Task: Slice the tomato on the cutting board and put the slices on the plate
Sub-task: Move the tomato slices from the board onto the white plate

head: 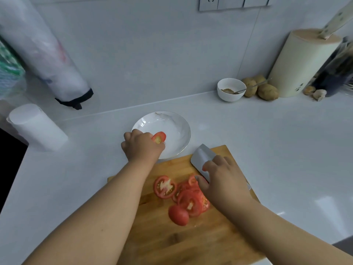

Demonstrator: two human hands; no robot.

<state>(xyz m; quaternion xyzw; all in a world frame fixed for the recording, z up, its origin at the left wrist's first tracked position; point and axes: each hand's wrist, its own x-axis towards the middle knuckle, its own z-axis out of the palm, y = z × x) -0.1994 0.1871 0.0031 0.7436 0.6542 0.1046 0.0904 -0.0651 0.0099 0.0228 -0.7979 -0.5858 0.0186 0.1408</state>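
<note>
**Friend:** What are your hands doing?

**Me:** My left hand point(142, 145) is pinched shut on one tomato slice point(159, 137). I hold it over the near side of the white plate point(177, 119). The plate looks bare apart from that. My right hand point(222, 177) lies on the flat cleaver point(202, 157), with my fingers curled around its edge. I can't see the handle, so I can't tell how tight that hold is.

**Friend:** Where is the rest of the tomato?

**Me:** The other tomato slices point(188, 198) sit in a pile on the wooden cutting board point(172, 243), just beside my right hand. One big slice lies a bit apart on the left. The round end piece is nearest to me.

**Friend:** What could go wrong?

**Me:** The slice is wet and floppy. If I let go too near the rim, I think it could slide off onto the counter point(267, 140). My fingers are right by the sharp edge too. If I push the cleaver without looking, I might cut myself or squash the pile. My left arm also hangs above the board and could bump slices off.

**Friend:** Can you read any words?

**Me:** No. The cream knife block point(298, 67) has a small dark mark, but it is too tiny to read.
</note>
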